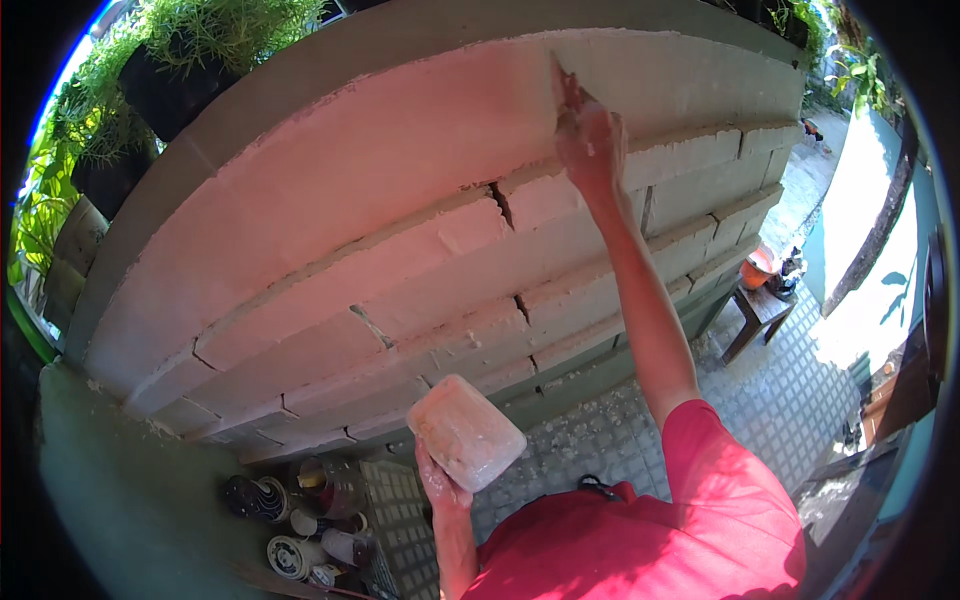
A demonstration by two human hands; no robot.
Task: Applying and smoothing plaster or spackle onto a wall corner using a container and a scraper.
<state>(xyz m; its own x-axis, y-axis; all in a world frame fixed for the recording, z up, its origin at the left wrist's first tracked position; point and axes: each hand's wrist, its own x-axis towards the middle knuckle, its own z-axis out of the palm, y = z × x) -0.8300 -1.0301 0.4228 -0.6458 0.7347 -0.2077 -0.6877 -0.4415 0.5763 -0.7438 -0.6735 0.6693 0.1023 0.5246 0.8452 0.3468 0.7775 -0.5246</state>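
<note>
My right arm reaches far forward to the pale, plaster-coated wall (370, 150). There my right hand (592, 145) is closed round a putty knife (562, 84), its blade against the smooth upper band just under the ledge; the hand hides most of the handle. Close to my body, my left hand (441, 482) grips a whitish, rounded rectangular plastic tub (467, 432) from its near left side. Smears of pale paste mark the tub and the fingers. Below the smooth band, the wall has stepped, block-like courses with dark gaps between some blocks.
Potted plants (180, 75) stand on the grey ledge (330, 82) at the upper left. Cans and jars (300, 550) crowd the lower left corner. To the right, a small stool (757, 318) bears an orange bucket (757, 268). Patterned tiles (600, 440) cover the floor.
</note>
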